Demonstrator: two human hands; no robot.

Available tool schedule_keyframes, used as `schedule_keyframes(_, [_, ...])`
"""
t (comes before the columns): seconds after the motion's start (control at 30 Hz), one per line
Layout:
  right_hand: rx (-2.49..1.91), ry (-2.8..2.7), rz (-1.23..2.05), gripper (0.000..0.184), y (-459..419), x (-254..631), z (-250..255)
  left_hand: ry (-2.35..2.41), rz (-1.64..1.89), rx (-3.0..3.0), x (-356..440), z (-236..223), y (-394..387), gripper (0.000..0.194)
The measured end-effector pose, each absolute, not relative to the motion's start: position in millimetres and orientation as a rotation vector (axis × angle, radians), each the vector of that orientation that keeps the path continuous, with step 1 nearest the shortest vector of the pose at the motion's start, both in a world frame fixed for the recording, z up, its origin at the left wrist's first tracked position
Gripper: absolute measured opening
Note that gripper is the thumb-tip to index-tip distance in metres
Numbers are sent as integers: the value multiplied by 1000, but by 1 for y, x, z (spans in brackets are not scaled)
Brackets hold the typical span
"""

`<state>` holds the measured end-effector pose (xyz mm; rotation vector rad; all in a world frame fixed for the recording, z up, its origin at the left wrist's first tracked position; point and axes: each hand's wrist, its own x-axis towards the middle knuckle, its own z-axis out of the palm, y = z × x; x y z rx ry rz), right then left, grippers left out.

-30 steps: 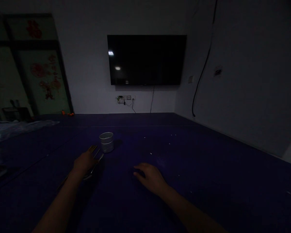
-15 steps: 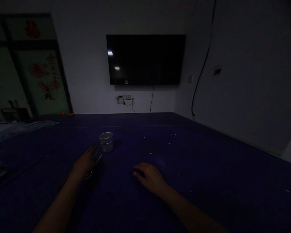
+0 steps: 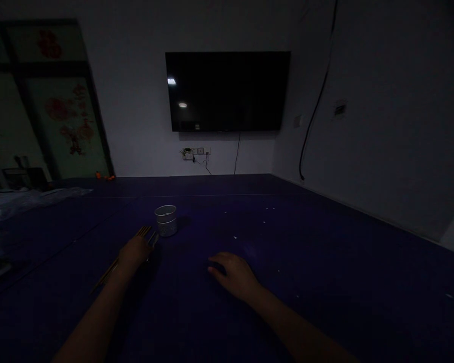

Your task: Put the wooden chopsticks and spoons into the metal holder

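My left hand (image 3: 134, 252) is curled over a bundle of chopsticks (image 3: 106, 276) and a few thin metal utensils (image 3: 155, 238) on the dark blue tabletop. The chopsticks' ends stick out beyond and behind the hand; the fingertips are partly hidden, and the kind of utensil is hard to make out in the dim light. Just past the utensils' ends stands a silver mesh-like metal cup (image 3: 167, 222), upright and untouched. My right hand (image 3: 235, 275) rests on the table to the right, with thumb and fingers apart and holding nothing.
Small white scraps (image 3: 235, 237) are scattered on the blue surface (image 3: 196, 312). Clear plastic sheeting (image 3: 34, 199) lies at the left, and small orange items (image 3: 109, 177) sit at the far left edge. A television (image 3: 227, 93) hangs on the wall behind.
My left hand has moved slightly right and closed further over the utensils, whose metal ends are drawn in closer to the chopsticks. The cup and my right hand stay put.
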<state>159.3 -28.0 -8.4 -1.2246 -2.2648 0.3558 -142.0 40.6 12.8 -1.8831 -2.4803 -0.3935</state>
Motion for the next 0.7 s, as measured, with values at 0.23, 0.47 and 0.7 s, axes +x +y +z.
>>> schedule_keyframes(0.23, [-1229, -2269, 362, 36, -29, 160, -8, -2545, -405, -1750, -147, 35, 21, 34])
schedule_keyframes(0.47, [-1227, -2274, 348, 35, -29, 159, -9, -2619, -346, -1571, -157, 32, 18, 39])
schedule_keyframes(0.7, [-1230, -2280, 354, 34, -31, 160, -6, -2609, -329, -1649, -154, 27, 25, 32])
